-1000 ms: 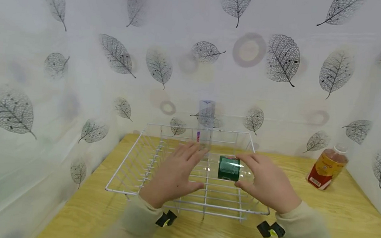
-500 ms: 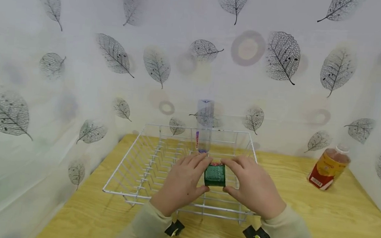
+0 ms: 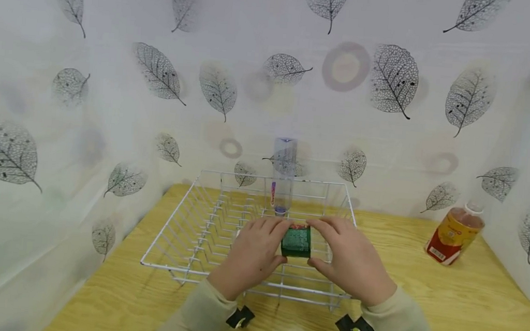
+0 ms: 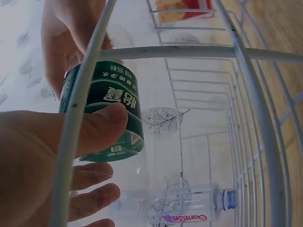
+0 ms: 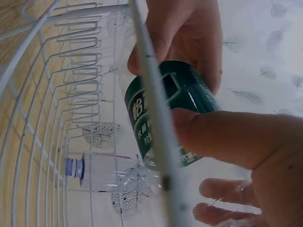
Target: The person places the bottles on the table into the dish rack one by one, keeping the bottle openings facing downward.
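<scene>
The green-labelled bottle [image 3: 296, 243] is over the wire rack [image 3: 172, 269], its sides gripped between fingers and thumb by the left hand [image 3: 252, 253] and right hand [image 3: 352, 258]. Positioning seems in hand; the next move likely calls for evenly matched holds, clear of the neck-down bottle [image 3: 284, 167] toward the rack's far side.

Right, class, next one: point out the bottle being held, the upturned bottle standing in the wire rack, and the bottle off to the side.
Held bottle [image 3: 296, 242]: head view, on its green label.
Upturned bottle [image 3: 283, 175]: head view, on its clear body.
Side bottle [image 3: 456, 233]: head view, on its yellow-and-red label.
</scene>
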Demonstrator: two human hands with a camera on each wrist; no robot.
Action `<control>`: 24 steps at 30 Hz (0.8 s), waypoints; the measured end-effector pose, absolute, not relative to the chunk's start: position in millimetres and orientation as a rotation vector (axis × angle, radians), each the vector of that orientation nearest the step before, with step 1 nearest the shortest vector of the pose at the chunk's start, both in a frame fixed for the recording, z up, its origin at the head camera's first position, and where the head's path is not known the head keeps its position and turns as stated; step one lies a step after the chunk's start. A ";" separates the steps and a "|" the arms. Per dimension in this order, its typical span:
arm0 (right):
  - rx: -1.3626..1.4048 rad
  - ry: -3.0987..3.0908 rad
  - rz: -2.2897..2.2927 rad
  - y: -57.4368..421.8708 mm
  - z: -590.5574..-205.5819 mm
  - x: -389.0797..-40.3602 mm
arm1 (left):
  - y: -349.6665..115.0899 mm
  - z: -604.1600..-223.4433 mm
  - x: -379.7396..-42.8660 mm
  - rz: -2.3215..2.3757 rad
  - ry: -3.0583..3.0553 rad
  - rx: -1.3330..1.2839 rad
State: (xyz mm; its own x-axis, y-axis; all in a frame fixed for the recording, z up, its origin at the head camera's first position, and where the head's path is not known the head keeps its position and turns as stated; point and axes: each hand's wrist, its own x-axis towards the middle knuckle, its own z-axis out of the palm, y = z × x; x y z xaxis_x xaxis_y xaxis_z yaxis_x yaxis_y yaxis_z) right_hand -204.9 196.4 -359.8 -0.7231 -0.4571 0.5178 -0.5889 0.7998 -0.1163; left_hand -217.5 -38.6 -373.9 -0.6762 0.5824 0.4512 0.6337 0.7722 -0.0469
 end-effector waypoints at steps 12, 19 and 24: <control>0.705 -2.411 1.157 215.5 -335.0 -196.1 | -46.6 -360.6 -219.0 -0.723 -2.547 -0.943; 0.739 -2.266 1.770 211.3 -337.4 -196.5 | -40.9 -364.6 -215.4 -1.176 -2.599 -0.962; 0.772 -2.147 2.093 200.3 -344.7 -196.9 | -28.3 -373.9 -212.4 -1.484 -2.608 -1.040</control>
State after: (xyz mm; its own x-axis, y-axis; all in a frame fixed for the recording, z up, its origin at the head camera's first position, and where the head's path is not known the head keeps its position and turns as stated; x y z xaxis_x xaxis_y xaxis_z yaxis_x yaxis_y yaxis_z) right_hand -196.9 200.3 -344.7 -0.8746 -0.3149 0.3686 -0.3766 -0.0377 -0.9256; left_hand -212.4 -28.3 -373.9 -0.7849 0.5539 0.2777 0.5218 0.3492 0.7783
